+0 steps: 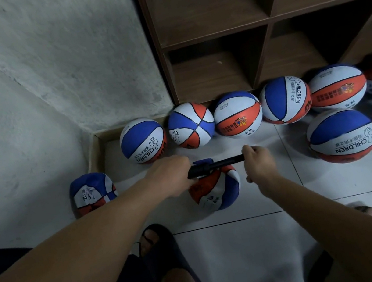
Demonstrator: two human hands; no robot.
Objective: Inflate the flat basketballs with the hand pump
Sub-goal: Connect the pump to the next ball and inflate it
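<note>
**Two hands held a black pump over a flat basketball on the floor**

A person looked down at their own bare arms. The left hand (170, 176) was curled round the thick end of a black hand pump (213, 166), and the right hand (258, 162) gripped its thin far end; the pump lay nearly level between them. Directly under it, on the pale tiled floor (248, 253), sat a crumpled, flat basketball (215, 191) in blue, white and orange. A second flat basketball (93, 193) slumped to the left, near the rough white wall (44, 66). Farther away, a row of round, inflated basketballs (237, 114) lined the foot of a dark wooden shelf unit (268, 18), with more at the right. A cardboard box (96, 141) stood in the far left corner. Sandalled feet (155, 242) showed near the bottom
</note>
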